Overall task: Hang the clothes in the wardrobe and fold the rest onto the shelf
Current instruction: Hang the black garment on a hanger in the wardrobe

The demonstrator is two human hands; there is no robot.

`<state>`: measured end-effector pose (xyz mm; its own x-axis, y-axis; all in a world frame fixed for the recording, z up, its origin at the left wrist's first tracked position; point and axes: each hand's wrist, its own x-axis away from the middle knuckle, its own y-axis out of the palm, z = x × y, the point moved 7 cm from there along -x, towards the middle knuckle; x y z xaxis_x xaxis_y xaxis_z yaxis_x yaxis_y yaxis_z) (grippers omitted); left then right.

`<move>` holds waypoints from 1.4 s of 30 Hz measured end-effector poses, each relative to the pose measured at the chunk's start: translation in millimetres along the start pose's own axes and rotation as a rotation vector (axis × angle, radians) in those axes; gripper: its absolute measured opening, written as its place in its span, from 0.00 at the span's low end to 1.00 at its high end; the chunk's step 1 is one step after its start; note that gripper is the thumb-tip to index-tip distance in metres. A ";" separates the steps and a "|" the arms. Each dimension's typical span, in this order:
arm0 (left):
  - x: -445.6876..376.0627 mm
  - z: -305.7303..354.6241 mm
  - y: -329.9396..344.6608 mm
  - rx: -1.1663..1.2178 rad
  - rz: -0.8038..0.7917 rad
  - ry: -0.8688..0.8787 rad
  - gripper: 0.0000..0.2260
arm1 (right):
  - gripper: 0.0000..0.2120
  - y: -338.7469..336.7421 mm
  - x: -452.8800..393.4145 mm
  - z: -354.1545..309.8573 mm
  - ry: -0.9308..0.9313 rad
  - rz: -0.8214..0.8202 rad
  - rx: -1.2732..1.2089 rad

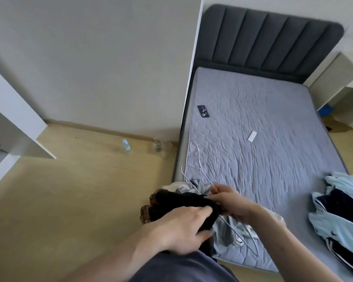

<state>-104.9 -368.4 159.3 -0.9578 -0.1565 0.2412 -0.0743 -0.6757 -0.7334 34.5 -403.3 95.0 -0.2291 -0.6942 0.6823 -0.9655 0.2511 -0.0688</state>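
A black garment point(177, 202) with a brown patterned edge lies at the near left corner of the bed point(263, 123). My left hand point(183, 228) grips it from above, fingers curled over the cloth. My right hand point(230, 202) pinches a thin white wire hanger point(193, 186) right beside the garment. More white hangers point(250, 237) and pale grey clothes point(226, 235) lie under my hands. A pile of light blue and navy clothes point(342, 216) sits at the bed's near right edge.
A dark phone point(203, 111) and a small white remote point(252, 136) lie on the grey mattress. A plastic bottle point(126, 145) and a clear cup point(158, 144) stand on the wooden floor by the wall. A white wardrobe panel point(15, 117) stands at left.
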 end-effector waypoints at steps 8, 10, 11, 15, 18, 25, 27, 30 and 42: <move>4.8 -150.4 59.9 0.603 -0.005 -0.459 0.10 | 0.17 2.6 12.6 -19.2 -0.115 0.077 -0.491; 2.0 -155.4 70.3 0.538 0.020 -0.478 0.05 | 0.17 8.0 18.6 -26.7 -0.145 0.073 -0.474; 0.9 -151.3 66.5 0.476 0.096 -0.468 0.05 | 0.17 9.7 21.9 -29.4 -0.158 0.075 -0.454; 7.7 -135.5 29.0 0.087 0.462 -0.498 0.05 | 0.18 -0.4 34.7 -35.9 -0.210 0.127 -0.499; 17.3 -161.5 33.6 0.046 0.400 -0.659 0.12 | 0.18 -17.6 45.3 -40.7 -0.272 0.149 -0.590; 33.9 -194.2 -2.1 0.166 0.318 -0.730 0.22 | 0.20 -54.2 54.2 -30.9 -0.313 0.278 -0.267; 32.8 -190.7 -21.7 0.255 0.391 -0.663 0.23 | 0.20 -59.6 54.6 -30.8 -0.303 0.314 -0.177; 30.5 -176.2 -54.3 0.440 0.510 -0.522 0.22 | 0.19 -69.8 54.1 -30.7 -0.298 0.370 0.038; 27.2 -152.6 -109.7 0.349 0.558 -0.401 0.31 | 0.14 -54.8 107.1 -70.3 -0.594 0.507 0.575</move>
<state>-165.2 -188.6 149.4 -0.6490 -0.7449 0.1547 0.5459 -0.5976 -0.5872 71.5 -444.0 223.0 -0.5078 -0.8615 0.0051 -0.6116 0.3563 -0.7064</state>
